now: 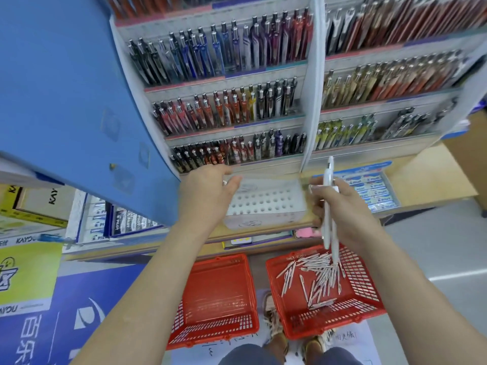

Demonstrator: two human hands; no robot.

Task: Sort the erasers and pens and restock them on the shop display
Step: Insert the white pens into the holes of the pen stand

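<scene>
Pens (327, 201): white ones pinched in right hand (345, 209) fingers, just above holed holder (266, 204) on counter. Left hand (208, 191) sat on holder's left rim; couldn't tell if its fingers gripped. Best approach looked like: steady holder, one pen per hole, vertical. More stock lay in red basket (369, 309).

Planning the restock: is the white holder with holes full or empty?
Empty: all visible holes in the white holder stand open, nothing slotted in.

The right hand (342, 209) covers the middle of the white pens (328, 177) it holds. The left hand (207, 192) hides the far left corner of the white holder box (266, 204). The top pen row (147, 6) is cut off.
</scene>
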